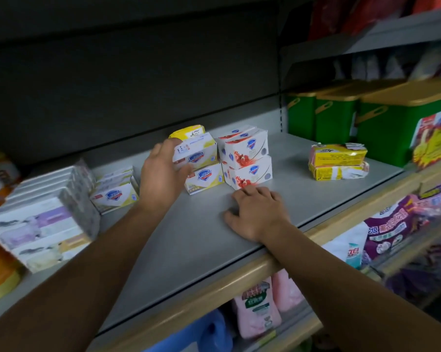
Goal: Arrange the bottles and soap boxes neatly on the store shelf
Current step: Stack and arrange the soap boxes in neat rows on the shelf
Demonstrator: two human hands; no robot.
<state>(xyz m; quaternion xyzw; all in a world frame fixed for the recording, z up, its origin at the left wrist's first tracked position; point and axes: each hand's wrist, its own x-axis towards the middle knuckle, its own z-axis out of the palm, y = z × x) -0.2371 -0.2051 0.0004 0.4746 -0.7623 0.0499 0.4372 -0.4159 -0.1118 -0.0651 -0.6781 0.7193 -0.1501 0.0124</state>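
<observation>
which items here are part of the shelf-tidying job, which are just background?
In play:
yellow-trim soap boxes, top one gripped by left hand
red-print soap boxes
yellow wrapped soaps
right hand, resting on the shelf

Background:
green tubs
lilac packs
pink pouches below

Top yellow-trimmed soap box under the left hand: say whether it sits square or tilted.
Tilted: the top yellow-trimmed soap box sits askew on the box below.
</observation>
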